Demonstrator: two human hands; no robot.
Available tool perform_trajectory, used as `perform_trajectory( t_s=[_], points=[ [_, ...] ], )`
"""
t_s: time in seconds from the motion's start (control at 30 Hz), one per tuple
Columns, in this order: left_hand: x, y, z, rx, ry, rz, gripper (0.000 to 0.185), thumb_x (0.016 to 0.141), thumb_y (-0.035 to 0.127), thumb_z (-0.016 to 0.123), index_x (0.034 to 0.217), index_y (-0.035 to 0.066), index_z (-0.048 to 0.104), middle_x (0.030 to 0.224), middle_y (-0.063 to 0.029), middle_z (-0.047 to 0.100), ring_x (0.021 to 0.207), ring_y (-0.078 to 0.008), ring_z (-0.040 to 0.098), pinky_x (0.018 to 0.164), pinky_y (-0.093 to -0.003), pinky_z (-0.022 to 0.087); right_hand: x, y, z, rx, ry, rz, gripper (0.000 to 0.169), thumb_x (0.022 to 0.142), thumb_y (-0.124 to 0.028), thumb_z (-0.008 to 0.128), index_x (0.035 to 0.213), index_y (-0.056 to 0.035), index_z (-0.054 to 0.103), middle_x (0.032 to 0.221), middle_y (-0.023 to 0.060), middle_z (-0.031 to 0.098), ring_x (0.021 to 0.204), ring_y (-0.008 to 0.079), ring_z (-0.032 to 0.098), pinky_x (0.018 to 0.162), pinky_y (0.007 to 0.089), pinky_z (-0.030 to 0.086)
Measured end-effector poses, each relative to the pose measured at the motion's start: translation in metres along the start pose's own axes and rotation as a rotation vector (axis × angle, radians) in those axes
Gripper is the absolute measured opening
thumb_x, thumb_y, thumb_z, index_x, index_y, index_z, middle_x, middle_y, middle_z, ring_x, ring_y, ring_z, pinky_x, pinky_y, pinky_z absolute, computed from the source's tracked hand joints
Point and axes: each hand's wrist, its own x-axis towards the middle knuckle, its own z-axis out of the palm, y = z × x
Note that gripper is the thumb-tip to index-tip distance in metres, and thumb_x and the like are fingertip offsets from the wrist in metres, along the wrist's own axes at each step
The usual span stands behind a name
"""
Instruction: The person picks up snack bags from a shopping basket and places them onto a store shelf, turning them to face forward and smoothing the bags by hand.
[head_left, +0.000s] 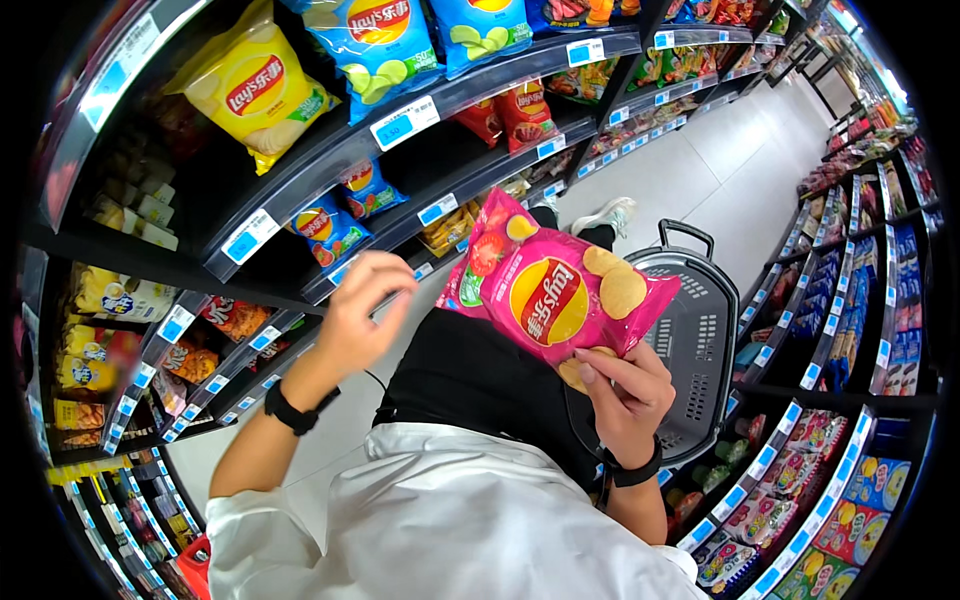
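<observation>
My right hand (630, 397) pinches the lower right corner of a pink Lay's potato chip bag (517, 289) between thumb and fingers. The bag is tilted, with its printed front turned up towards me; tomato and chip pictures show on it. To the left, my left hand (367, 315) is raised with loosely curled fingers, the thumb apart from them. It holds nothing that I can see and does not touch the bag. Beyond that hand, small blue Lay's bags (322, 229) sit on a lower shelf. Each wrist wears a black band.
A black shopping basket (701, 397) with a raised handle is at my right, partly behind the bag and right hand. Shelves (330, 142) on the left hold a yellow chip bag (262, 94) and larger blue bags (382, 52). Packaged snacks (780, 480) line the right. Tiled floor (712, 150) runs between.
</observation>
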Motion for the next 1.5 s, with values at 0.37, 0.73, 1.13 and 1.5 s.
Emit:
perform_trajectory(
  t_s=[0.37, 0.73, 1.13, 1.5],
  points=[
    [0.006, 0.012, 0.039, -0.128, 0.086, -0.061, 0.041, 0.070, 0.006, 0.078, 0.107, 0.005, 0.061, 0.113, -0.0120, 0.055, 0.104, -0.0277, 0.055, 0.091, -0.0370, 0.043, 0.014, -0.001, 0.004, -0.032, -0.061, -0.082, 0.021, 0.071, 0.004, 0.074, 0.091, -0.0016, 0.074, 0.086, 0.0088, 0.065, 0.078, 0.0203, 0.063, 0.068, 0.0270, 0.048],
    [0.015, 0.025, 0.023, -0.282, -0.428, -0.193, 0.112, 0.056, 0.024, 0.090, 0.146, 0.008, 0.027, 0.144, -0.0162, 0.038, 0.134, -0.0331, 0.037, 0.113, -0.0446, 0.028, 0.034, -0.015, 0.017, -0.151, -0.411, -0.372, 0.046, 0.062, 0.013, 0.066, 0.105, -0.0030, 0.069, 0.081, 0.0089, 0.058, 0.081, 0.0264, 0.064, 0.065, 0.0331, 0.053],
    [0.001, 0.010, 0.032, -1.069, -0.425, -0.560, 0.068, 0.072, 0.016, 0.084, 0.128, 0.000, 0.049, 0.120, -0.0072, 0.062, 0.106, -0.0140, 0.059, 0.094, -0.0309, 0.047, 0.049, 0.005, 0.034, 0.563, -0.011, 0.079, 0.083, 0.083, -0.009, 0.069, 0.148, -0.0025, 0.017, 0.115, 0.0157, 0.055, 0.114, 0.0280, 0.055, 0.099, 0.0395, 0.042],
    [0.013, 0.019, 0.042, -1.190, 0.002, -0.771, 0.047, 0.083, 0.019, 0.076, 0.120, -0.002, 0.054, 0.114, -0.0107, 0.064, 0.101, -0.0162, 0.063, 0.089, -0.0315, 0.051, 0.034, 0.012, 0.056, 0.559, -0.369, 0.528, 0.079, 0.089, -0.011, 0.066, 0.148, -0.0061, 0.014, 0.128, 0.0167, 0.051, 0.113, 0.0200, 0.056, 0.098, 0.0347, 0.044]
  ],
)
